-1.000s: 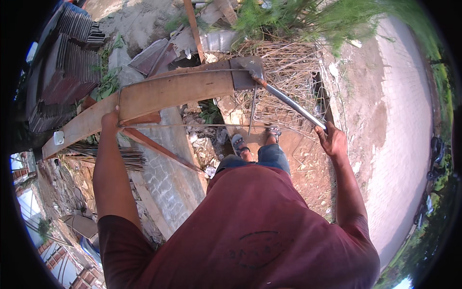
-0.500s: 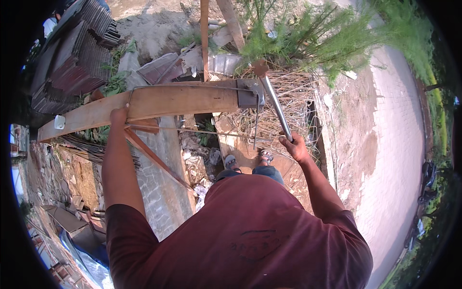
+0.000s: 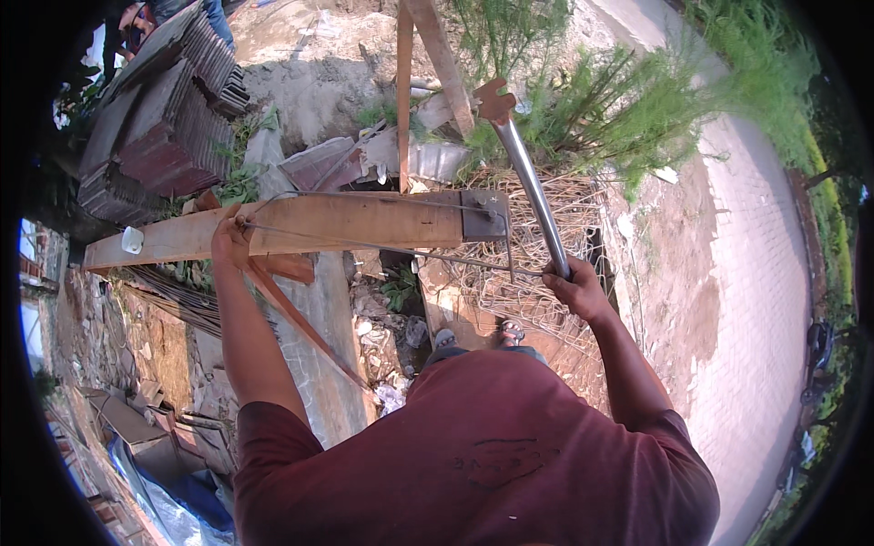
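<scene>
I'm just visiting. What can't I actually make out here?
In the head view:
- Metal bar: its gripped part is covered by the right hand.
- Left hand: its exact hold is too small to tell.
- Left foot: rear hidden by clothing.
- Blue-jeaned leg, upper left: cut off by the top edge.

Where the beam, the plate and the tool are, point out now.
Beam [image 3: 314, 217], head view: bare wood near its middle.
Plate [image 3: 477, 227], head view: lower part of its dark face.
Tool [image 3: 533, 187], head view: middle of its shiny shaft.
</scene>
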Tool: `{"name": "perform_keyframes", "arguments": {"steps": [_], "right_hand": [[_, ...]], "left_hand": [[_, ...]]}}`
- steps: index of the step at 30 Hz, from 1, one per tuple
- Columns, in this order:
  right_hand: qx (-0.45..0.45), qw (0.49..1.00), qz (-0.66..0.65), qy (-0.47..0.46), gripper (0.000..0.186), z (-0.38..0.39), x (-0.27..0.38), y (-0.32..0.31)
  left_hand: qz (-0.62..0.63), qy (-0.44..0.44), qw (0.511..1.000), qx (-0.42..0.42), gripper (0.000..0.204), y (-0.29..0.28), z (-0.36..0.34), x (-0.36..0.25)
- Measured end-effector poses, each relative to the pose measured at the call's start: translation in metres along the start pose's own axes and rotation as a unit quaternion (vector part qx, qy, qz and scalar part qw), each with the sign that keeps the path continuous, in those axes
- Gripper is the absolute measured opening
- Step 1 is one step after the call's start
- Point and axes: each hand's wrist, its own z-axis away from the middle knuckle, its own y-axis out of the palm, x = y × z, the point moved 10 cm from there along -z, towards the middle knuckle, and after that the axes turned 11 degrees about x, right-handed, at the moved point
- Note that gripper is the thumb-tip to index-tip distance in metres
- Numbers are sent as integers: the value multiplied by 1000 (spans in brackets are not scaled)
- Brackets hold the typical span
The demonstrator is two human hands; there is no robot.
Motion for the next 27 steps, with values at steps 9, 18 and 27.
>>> {"name": "perform_keyframes", "arguments": {"steps": [9,18,27], "right_hand": [[-40,992,-16,-118,11,-48,55,-47],[-90,980,-57,-170,15,-82,124,-80],[-102,994,-28,29,24,-123,-59,-56]], "left_hand": [[-414,167,881,-153,34,76,-12,-17],[-593,141,753,-248,33,109,7,-113],[-760,-46,613,-210,24,64,20,3]]}}
